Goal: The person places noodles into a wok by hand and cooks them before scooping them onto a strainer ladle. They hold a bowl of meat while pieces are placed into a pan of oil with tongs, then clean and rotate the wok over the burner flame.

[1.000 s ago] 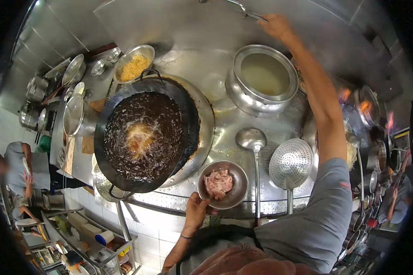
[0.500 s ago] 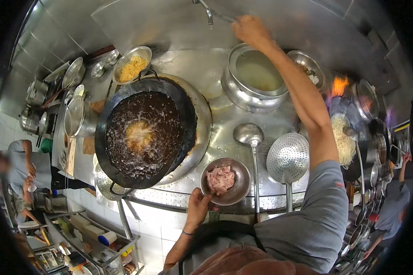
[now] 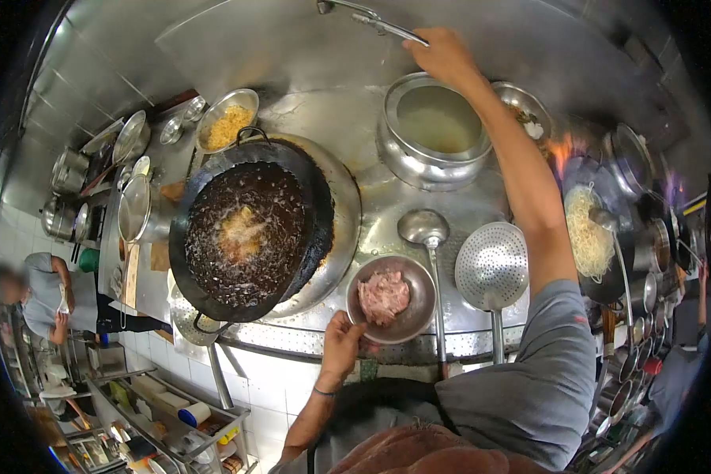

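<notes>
My left hand (image 3: 341, 346) grips the near-left rim of a steel bowl (image 3: 421, 312) holding pale pink raw meat (image 3: 383, 297). The bowl is at the stove's front edge. At full reach, my right hand (image 3: 444, 57) is closed on the end of the metal faucet (image 3: 391, 28) at the back wall. Below that arm stands a steel pot (image 3: 430, 175) of cloudy liquid. Left of the bowl, a black wok (image 3: 317, 201) contains dark bubbling oil (image 3: 213, 197), with a golden frying piece (image 3: 241, 233) in its middle.
A ladle (image 3: 423, 227) and a perforated skimmer (image 3: 491, 265) lie right of the bowl. Noodles (image 3: 588, 237) fill another wok beside flames (image 3: 561, 150). A bowl of yellow food (image 3: 229, 126) sits behind the oil wok. Another person (image 3: 47, 292) stands at far left.
My right hand has shifted slightly right, and the faucet's metal arm now slants down into it. The bowl in my left hand has moved slightly. The oil keeps bubbling.
</notes>
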Motion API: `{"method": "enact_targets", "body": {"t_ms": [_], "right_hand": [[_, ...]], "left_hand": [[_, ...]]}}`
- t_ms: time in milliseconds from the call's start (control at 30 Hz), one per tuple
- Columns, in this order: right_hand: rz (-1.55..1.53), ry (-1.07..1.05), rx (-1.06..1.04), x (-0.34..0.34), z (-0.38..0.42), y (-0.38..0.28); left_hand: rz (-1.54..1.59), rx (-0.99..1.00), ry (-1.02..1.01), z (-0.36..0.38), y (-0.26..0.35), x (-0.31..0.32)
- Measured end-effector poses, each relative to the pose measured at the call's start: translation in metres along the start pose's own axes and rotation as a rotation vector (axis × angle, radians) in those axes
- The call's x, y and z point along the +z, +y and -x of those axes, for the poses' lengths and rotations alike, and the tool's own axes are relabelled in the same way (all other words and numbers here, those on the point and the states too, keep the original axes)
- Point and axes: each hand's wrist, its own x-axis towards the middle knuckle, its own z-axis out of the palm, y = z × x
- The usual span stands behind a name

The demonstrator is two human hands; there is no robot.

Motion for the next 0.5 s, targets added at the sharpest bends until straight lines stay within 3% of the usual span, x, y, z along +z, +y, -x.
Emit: {"method": "enact_targets", "body": {"t_ms": [133,267,333,500], "right_hand": [[-0.095,0.335,0.01,-0.043,0.098,0.025],[-0.25,0.34,0.147,-0.055,0.205,0.044],[-0.39,0.209,0.296,-0.059,0.254,0.045],[-0.339,0.022,0.508,-0.044,0.336,0.077]], "left_hand": [[-0.062,0.098,-0.032,-0.034,0.051,0.026],[0.108,0.208,-0.124,-0.104,0.115,0.072],[0.123,0.2,-0.158,-0.151,0.15,0.095],[0.113,0.304,-0.1,-0.278,0.214,0.137]]}}
